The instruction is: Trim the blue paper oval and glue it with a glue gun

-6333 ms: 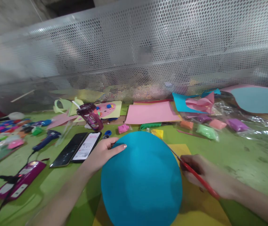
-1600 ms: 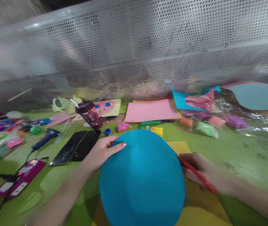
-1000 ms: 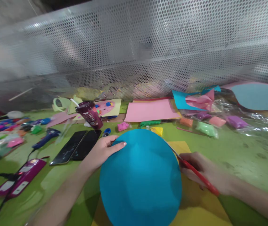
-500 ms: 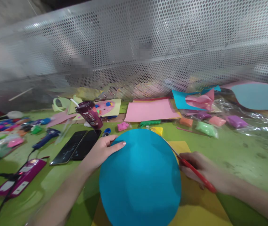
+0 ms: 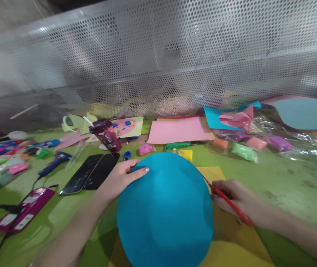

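Note:
A large round sheet of blue paper (image 5: pixel 165 211) fills the lower middle of the head view. My left hand (image 5: pixel 121 178) pinches its upper left edge, thumb on top and the fingers beneath out of sight. In my right hand (image 5: pixel 234 200) is a pair of red-handled scissors (image 5: pixel 227 202), closed around by the fingers. The scissor blades point up and left along the right edge of the blue circle. Under the circle lies a yellow sheet of paper (image 5: pixel 238 244) on the green table.
Two phones (image 5: pixel 82 174), a purple power strip (image 5: pixel 25 211) and a blue glue gun (image 5: pixel 54 163) lie left. A dark cup with a straw (image 5: pixel 106 137) stands behind them. Pink paper (image 5: pixel 179 130) and clay packets (image 5: pixel 243 151) line the back, before a perforated metal panel (image 5: pixel 158 55).
The blue circle and the scissors have shifted very slightly left. My left hand keeps its hold and looks nearly still.

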Action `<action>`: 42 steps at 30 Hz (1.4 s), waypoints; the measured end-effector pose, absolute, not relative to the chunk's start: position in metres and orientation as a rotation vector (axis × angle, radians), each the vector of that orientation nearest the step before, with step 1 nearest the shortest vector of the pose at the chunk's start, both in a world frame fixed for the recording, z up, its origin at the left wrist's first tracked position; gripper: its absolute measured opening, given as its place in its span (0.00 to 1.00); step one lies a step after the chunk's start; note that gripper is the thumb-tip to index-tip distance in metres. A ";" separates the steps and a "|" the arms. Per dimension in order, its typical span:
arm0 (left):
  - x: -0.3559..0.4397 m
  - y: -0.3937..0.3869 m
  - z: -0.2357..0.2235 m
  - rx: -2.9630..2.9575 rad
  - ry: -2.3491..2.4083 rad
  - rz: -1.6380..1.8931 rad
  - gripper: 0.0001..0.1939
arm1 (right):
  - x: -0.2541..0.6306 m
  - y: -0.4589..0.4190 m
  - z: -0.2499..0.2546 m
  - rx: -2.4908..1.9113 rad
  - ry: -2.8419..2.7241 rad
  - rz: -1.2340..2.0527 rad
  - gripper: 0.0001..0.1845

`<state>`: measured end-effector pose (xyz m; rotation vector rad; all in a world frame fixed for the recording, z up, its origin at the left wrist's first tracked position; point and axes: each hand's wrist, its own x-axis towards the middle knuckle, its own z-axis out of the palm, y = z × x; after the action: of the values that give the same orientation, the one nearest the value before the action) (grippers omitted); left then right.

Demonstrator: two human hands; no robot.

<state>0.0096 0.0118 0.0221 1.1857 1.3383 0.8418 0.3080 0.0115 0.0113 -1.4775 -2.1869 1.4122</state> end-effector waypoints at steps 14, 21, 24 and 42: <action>0.014 0.011 0.025 1.323 1.402 0.707 0.16 | 0.310 0.011 0.013 -1.475 -2.184 1.459 0.11; 0.015 0.010 0.025 1.374 1.432 0.664 0.15 | 0.309 0.011 0.015 -1.455 -2.206 1.479 0.12; 0.014 0.010 0.024 1.397 1.442 0.647 0.16 | 0.308 0.011 0.016 -1.458 -2.213 1.472 0.12; 0.015 0.009 0.026 1.434 1.442 0.620 0.16 | 0.307 0.010 0.018 -1.462 -2.239 1.473 0.13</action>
<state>0.0149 0.0087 0.0260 1.4343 1.4423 0.6201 0.3068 0.0100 0.0178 -1.4616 -2.2393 1.4731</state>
